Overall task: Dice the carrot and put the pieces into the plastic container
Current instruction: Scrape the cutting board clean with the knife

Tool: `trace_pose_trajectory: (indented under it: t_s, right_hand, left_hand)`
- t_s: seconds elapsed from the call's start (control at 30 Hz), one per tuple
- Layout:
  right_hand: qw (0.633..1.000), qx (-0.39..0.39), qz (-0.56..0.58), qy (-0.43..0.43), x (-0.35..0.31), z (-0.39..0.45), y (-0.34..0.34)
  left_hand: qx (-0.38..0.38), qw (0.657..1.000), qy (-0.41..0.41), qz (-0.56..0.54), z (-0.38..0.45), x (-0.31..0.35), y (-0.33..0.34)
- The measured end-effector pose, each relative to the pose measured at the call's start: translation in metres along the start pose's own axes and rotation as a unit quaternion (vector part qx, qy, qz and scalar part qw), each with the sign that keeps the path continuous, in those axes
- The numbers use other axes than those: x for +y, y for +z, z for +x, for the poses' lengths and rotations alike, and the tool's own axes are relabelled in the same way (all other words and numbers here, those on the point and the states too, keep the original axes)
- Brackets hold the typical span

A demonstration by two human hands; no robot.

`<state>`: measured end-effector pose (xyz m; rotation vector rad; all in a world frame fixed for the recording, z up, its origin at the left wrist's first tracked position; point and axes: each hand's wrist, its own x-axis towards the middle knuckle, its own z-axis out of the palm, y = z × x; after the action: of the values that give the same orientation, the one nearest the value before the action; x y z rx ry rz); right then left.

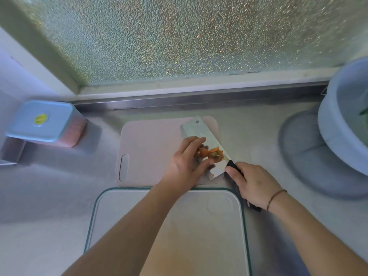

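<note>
Bench steel; my right hand [253, 182] grips the cleaver [207, 148]; left hand [186, 162] pinches the carrot end [214, 155], stiff, slippery, best held by its flanks.

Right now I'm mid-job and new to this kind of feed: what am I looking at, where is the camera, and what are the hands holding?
There is no machine here: these are a person's two bare hands, filmed by one wide-angle camera worn on the head, looking forward and down.

The right hand grips the black handle of a broad steel cleaver, whose blade lies nearly flat over a pale pink plastic cutting board. Orange carrot pieces sit on the blade, and the left hand cups them there with curled fingers.

Nearer the person lies a white board with a green rim. Far left stands a lidded clear plastic container with a blue lid. At right is a pale blue basin. Everything rests on a grey countertop.
</note>
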<state>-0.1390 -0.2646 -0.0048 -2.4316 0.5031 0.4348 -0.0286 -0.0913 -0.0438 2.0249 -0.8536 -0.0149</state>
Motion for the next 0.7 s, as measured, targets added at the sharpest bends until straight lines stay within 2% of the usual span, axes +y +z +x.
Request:
trace_pose_trajectory:
  t_s: [0.17, 0.33, 0.43, 0.57, 0.7]
  right_hand:
    - [0.997, 0.038, 0.066, -0.003, -0.003, -0.027, -0.001]
    - [0.984, 0.068, 0.163, 0.008, -0.013, -0.099, 0.009]
    - [0.976, 0.104, 0.188, 0.044, -0.015, -0.158, 0.031]
    - [0.95, 0.164, 0.244, 0.109, -0.013, -0.25, 0.071]
    - [0.901, 0.224, 0.3, 0.218, -0.003, -0.345, 0.125]
  left_hand:
    - [0.036, 0.987, 0.125, 0.091, -0.007, 0.014, -0.022]
    - [-0.117, 0.935, 0.29, 0.167, -0.044, 0.059, -0.035]
    - [-0.165, 0.915, 0.337, 0.151, -0.073, 0.086, -0.03]
    - [-0.201, 0.895, 0.391, 0.073, -0.126, 0.126, -0.014]
    - [-0.256, 0.833, 0.49, 0.027, -0.197, 0.161, 0.011]
